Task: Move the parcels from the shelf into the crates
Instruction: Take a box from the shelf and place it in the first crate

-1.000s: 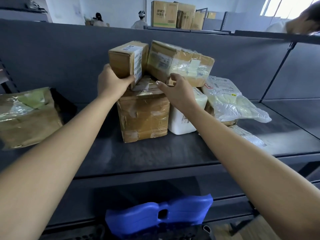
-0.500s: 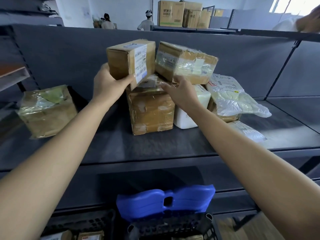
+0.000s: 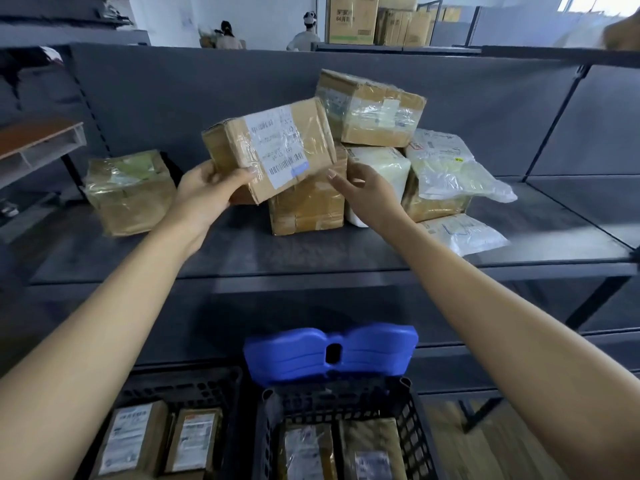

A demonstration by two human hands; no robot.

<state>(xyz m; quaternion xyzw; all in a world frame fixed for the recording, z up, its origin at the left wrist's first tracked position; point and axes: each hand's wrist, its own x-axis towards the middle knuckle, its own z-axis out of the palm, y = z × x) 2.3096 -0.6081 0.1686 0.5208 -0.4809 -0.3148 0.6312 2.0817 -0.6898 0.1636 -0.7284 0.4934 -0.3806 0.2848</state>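
My left hand (image 3: 204, 194) grips a taped cardboard parcel (image 3: 270, 150) with a white label, held tilted above the dark shelf (image 3: 311, 251). Beside the parcel's right corner, my right hand (image 3: 363, 192) is open with fingers extended and holds nothing. Behind them is a pile of parcels: a brown box (image 3: 308, 209), a taped box on top (image 3: 372, 109), a white pack (image 3: 377, 168) and plastic bags (image 3: 446, 164). A lone taped box (image 3: 130, 192) sits at the shelf's left. Two black crates (image 3: 194, 386) (image 3: 408, 410) below hold several parcels.
A blue plastic piece (image 3: 329, 353) stands at the far rim of the right crate. A flat white bag (image 3: 464, 233) lies near the shelf's right front edge. A brown-topped ledge (image 3: 38, 140) juts in at the left. People and stacked cartons (image 3: 351, 19) are far behind the shelf.
My left hand has lifted the labelled parcel off the pile and pulled it toward me, tilting it label-up. My right hand has come off the pile. The view has dropped, showing the crates.
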